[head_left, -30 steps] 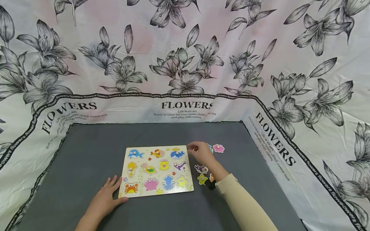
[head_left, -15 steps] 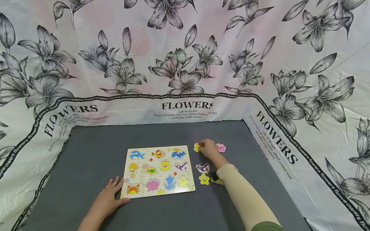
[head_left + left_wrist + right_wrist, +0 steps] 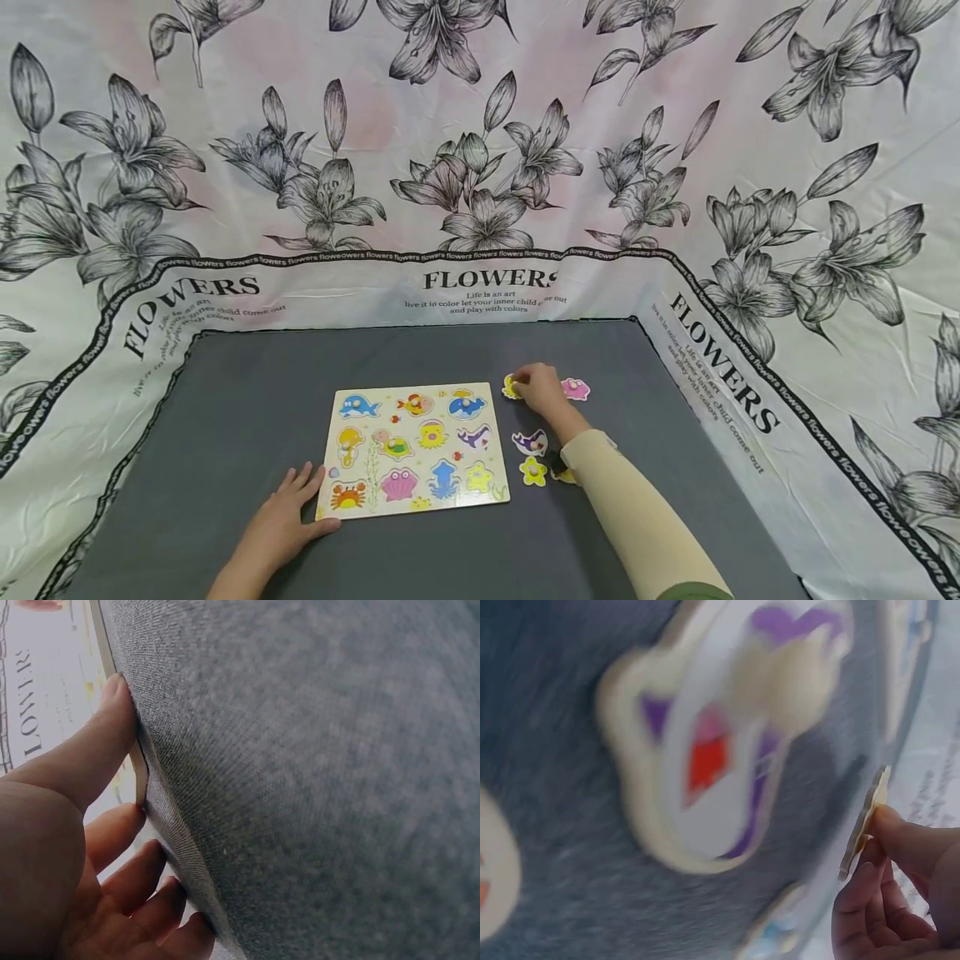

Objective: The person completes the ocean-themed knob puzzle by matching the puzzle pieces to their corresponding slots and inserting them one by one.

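A pale wooden puzzle board (image 3: 386, 398) printed with sea animals lies on the dark grey table. My left hand (image 3: 281, 517) rests at its near left corner, fingers spread and fairly straight; in the left wrist view, the thumb (image 3: 105, 739) and index finger touch the board's edge. Right of the board, my right hand (image 3: 542, 390) pinches a yellow puzzle piece (image 3: 510, 386) by its knob. That piece (image 3: 864, 825) appears edge-on between thumb and fingertips in the right wrist view; its picture is mostly hidden.
Loose knobbed pieces lie right of the board: a purple-and-white whale (image 3: 529, 442), a yellow star (image 3: 533, 471) and a pink one (image 3: 575, 388). Another yellow piece (image 3: 564, 477) is partly covered by the right wrist. Flower-printed cloth (image 3: 480, 308) borders the table (image 3: 420, 358).
My right hand has shifted right from the board's upper right corner to the loose pieces and now pinches the yellow piece. The left hand keeps its place at the corner.
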Demonstrator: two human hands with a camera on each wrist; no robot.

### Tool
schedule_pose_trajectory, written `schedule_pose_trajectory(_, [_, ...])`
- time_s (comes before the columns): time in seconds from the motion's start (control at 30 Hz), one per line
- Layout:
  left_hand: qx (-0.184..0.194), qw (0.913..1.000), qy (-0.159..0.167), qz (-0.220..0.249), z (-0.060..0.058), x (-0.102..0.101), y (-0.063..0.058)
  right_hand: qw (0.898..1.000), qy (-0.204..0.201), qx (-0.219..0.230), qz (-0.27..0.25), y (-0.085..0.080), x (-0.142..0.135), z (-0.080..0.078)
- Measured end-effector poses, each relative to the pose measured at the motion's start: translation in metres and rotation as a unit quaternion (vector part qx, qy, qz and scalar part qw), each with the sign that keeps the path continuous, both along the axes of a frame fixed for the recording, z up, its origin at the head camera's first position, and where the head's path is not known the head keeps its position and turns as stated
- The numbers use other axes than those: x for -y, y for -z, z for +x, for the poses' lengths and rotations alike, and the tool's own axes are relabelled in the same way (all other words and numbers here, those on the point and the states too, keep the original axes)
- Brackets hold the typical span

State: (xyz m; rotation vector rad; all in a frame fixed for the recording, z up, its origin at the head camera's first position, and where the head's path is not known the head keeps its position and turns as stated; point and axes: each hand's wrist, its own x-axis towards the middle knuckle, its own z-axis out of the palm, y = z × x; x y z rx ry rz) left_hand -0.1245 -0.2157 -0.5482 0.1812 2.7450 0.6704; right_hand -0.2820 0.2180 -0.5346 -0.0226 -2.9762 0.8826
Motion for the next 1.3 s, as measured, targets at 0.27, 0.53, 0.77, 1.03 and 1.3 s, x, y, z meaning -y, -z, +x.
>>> schedule_pose_trajectory(0.27, [0.003,1.0000,-0.004,-0.001,-0.002,0.001,0.004,0.998,-0.056,0.007,-0.041,-0.022,0.035,0.027])
schedule_pose_trajectory(0.53, [-0.009,1.0000,-0.004,-0.003,-0.001,0.001,0.004,0.988,-0.146,0.007,-0.038,-0.022,0.082,0.047])
schedule_pose_trajectory(0.77, [-0.009,0.9999,-0.005,-0.004,-0.001,0.001,0.004,0.982,-0.186,0.032,-0.031,-0.010,0.117,0.056])
schedule_pose_trajectory(1.03, [0.005,1.0000,-0.008,0.002,-0.001,0.000,0.006,0.985,-0.164,0.046,0.021,0.003,0.134,0.055])
schedule_pose_trajectory(1.3, [0.003,1.0000,-0.007,0.002,-0.001,0.003,0.005,0.986,-0.157,0.049,0.015,0.002,0.137,0.054])
